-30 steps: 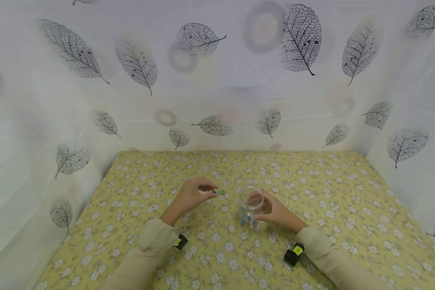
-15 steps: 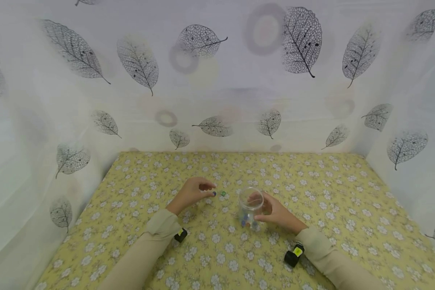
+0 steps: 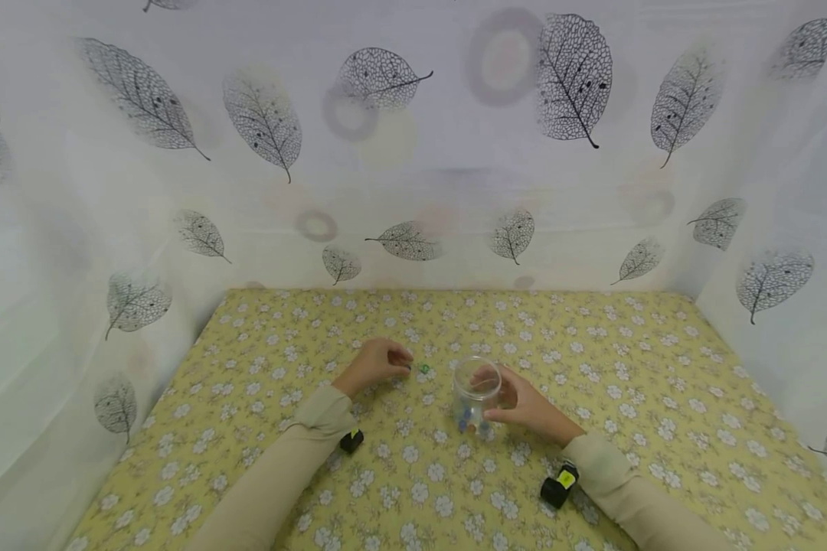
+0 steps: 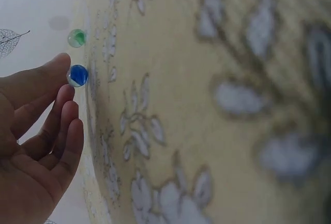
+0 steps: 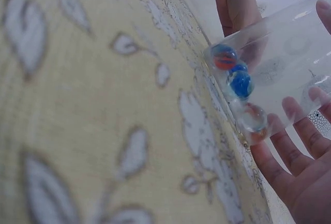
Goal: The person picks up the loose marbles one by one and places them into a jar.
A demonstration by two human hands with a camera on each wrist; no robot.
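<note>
My left hand [image 3: 377, 364] is low over the cloth, its thumb and fingertips pinching a blue marble [image 4: 78, 75] that shows clearly in the left wrist view. Just beyond it on the cloth lies a clear marble with a green swirl [image 4: 76, 38]. To the right stands a clear, lidless jar [image 3: 470, 399], upright. My right hand [image 3: 534, 409] grips the jar's right side, fingers behind and thumb in front. Several glass marbles [image 5: 240, 84], blue and orange-red among them, rest on the jar's bottom.
A yellow cloth with white flowers [image 3: 593, 467] covers the table. Behind and at both sides hang white sheets printed with leaves [image 3: 455, 184]. Each wrist carries a small black camera [image 3: 557, 485].
The left fingers have closed in on the blue marble, now partly covering it in the head view, and the left forearm has shifted slightly right. The right hand and jar have stayed put.
</note>
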